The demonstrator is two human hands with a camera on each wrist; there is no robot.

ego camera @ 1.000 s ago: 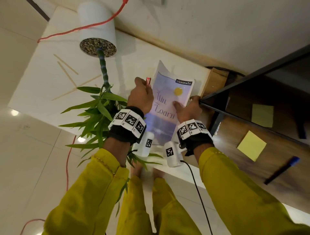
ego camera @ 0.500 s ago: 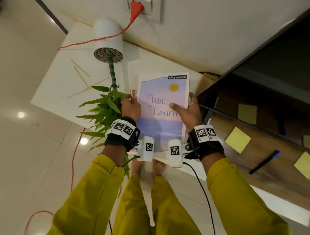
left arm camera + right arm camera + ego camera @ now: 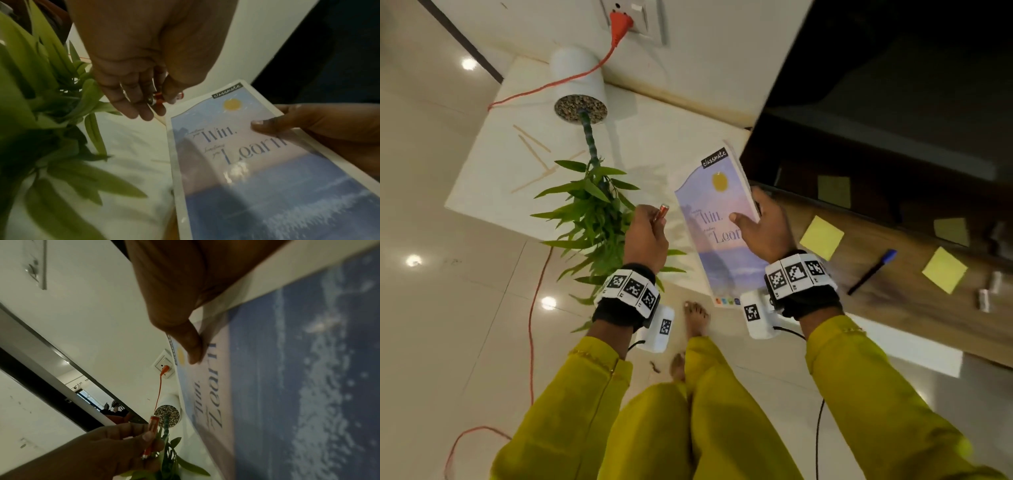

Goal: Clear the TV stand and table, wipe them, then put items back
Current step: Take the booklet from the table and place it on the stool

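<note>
Now holding the notebook (image 3: pixel 717 222) up off the white table (image 3: pixel 493 171), tilted, mid-frame, where half a second back it was lying flat. Right hand (image 3: pixel 767 228) gripping its edge, thumb on the cover. Left hand (image 3: pixel 645 236) pinching a small red battery (image 3: pixel 661 213). Probably still clearing. Looking glossy: lavender-blue cover, yellow sun, "Win. Learn".

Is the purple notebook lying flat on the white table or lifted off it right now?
Lifted. The purple Classmate notebook is tilted in the right hand, thumb on the cover, and it overhangs the white table's edge above the floor.
</note>
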